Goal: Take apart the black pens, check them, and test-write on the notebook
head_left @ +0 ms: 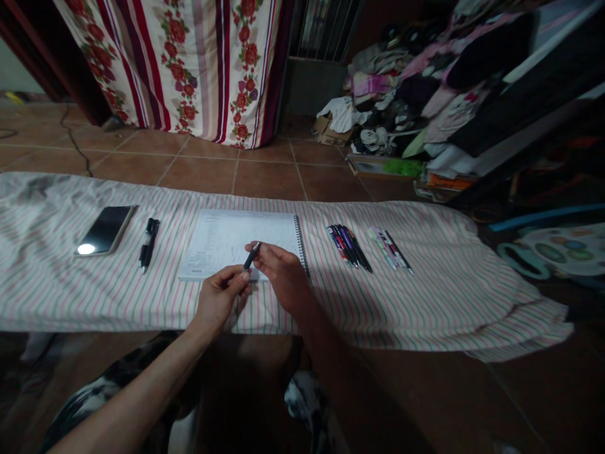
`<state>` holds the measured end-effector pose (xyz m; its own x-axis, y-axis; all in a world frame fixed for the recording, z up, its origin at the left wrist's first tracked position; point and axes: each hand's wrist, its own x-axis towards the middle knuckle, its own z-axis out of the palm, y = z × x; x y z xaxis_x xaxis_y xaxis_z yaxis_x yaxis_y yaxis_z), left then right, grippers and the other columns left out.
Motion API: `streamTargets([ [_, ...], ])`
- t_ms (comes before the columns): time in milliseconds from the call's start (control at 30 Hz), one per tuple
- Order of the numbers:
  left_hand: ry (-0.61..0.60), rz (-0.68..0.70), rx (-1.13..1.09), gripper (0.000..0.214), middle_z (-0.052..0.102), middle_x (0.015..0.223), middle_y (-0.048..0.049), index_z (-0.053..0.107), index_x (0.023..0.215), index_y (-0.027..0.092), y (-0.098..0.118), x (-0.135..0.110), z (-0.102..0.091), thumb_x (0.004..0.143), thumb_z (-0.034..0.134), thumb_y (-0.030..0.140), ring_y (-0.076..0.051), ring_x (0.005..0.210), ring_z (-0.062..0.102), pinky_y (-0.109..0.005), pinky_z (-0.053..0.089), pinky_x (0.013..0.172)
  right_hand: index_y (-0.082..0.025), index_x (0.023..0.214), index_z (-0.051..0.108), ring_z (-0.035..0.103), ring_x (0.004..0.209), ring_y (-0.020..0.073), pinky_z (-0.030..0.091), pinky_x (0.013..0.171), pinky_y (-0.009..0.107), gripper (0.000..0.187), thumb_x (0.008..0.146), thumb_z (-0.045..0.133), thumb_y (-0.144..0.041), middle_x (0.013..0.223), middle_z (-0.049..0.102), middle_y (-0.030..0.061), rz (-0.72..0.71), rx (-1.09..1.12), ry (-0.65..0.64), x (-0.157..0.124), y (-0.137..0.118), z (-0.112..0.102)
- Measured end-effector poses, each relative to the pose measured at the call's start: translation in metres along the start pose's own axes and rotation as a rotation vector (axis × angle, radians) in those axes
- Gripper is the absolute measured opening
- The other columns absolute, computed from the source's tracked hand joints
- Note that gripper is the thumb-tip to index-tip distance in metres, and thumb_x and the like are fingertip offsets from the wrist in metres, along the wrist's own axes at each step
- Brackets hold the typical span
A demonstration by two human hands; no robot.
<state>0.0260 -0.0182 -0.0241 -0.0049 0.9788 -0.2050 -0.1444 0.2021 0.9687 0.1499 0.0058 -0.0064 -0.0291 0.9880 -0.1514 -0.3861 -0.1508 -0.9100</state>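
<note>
Over the lower edge of a spiral notebook (236,230), both hands meet at a short black pen (251,256) with a silvery upper end. My left hand (221,291) pinches its lower end between thumb and fingers. At the upper end, the fingers of my right hand (280,268) are closed around the pen. Two dark pens (149,244) lie left of the notebook. To its right rests a row of several dark and coloured pens (348,247), with a smaller group of pale and black pens (391,250) beyond it.
A striped cloth (425,296) covers the table. A phone (106,230) with a bright reflection lies at the left. Behind hangs a floral curtain (203,69). Piled clothes (406,94) and a cardboard box (333,133) stand on the tiled floor at the back right.
</note>
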Motion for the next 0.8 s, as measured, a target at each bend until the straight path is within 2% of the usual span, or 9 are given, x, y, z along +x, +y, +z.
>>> streamTargets([
  [167, -0.064, -0.022, -0.057, 0.027, 0.059, 0.051, 0.0016, 0.069, 0.078, 0.013, 0.005, -0.002, -0.001, 0.062, 0.073, 0.035, -0.008, 0.049, 0.049, -0.021, 0.039, 0.052, -0.022, 0.095, 0.069, 0.061, 0.088, 0.0155, 0.046, 0.081, 0.031, 0.027, 0.072, 0.065, -0.036, 0.096, 0.071, 0.0041, 0.004, -0.027, -0.045, 0.0, -0.002, -0.006],
  [333, -0.086, -0.034, -0.01, 0.027, 0.06, 0.052, 0.0003, 0.069, 0.077, 0.013, 0.009, -0.002, -0.002, 0.062, 0.073, 0.036, -0.009, 0.049, 0.048, -0.022, 0.038, 0.051, -0.022, 0.088, 0.072, 0.061, 0.085, 0.0158, 0.044, 0.077, 0.03, 0.023, 0.07, 0.067, -0.035, 0.093, 0.071, 0.0039, -0.025, -0.074, -0.049, 0.003, -0.001, -0.011],
  [467, -0.064, -0.003, 0.006, 0.023, 0.059, 0.052, 0.0022, 0.067, 0.072, 0.015, 0.007, -0.002, -0.004, 0.062, 0.073, 0.034, -0.008, 0.05, 0.049, -0.021, 0.039, 0.053, -0.02, 0.08, 0.073, 0.059, 0.079, 0.0136, 0.043, 0.074, 0.027, 0.018, 0.067, 0.069, -0.032, 0.088, 0.071, 0.003, -0.073, -0.118, -0.003, 0.003, -0.003, -0.008],
  [600, -0.025, 0.016, 0.04, 0.022, 0.059, 0.053, 0.003, 0.064, 0.07, 0.016, 0.004, -0.001, -0.005, 0.061, 0.073, 0.033, -0.008, 0.05, 0.048, -0.02, 0.038, 0.052, -0.018, 0.075, 0.07, 0.059, 0.073, 0.0123, 0.043, 0.073, 0.027, 0.017, 0.063, 0.072, -0.03, 0.08, 0.07, 0.0018, -0.049, -0.1, 0.046, 0.003, -0.003, -0.001],
  [800, -0.003, 0.046, 0.077, 0.022, 0.061, 0.055, 0.0026, 0.063, 0.071, 0.016, 0.004, -0.001, -0.005, 0.061, 0.073, 0.033, -0.008, 0.051, 0.049, -0.021, 0.04, 0.054, -0.017, 0.073, 0.065, 0.059, 0.073, 0.0123, 0.043, 0.074, 0.027, 0.018, 0.061, 0.072, -0.029, 0.075, 0.067, 0.0002, -0.071, -0.103, 0.051, 0.004, 0.0, 0.0],
])
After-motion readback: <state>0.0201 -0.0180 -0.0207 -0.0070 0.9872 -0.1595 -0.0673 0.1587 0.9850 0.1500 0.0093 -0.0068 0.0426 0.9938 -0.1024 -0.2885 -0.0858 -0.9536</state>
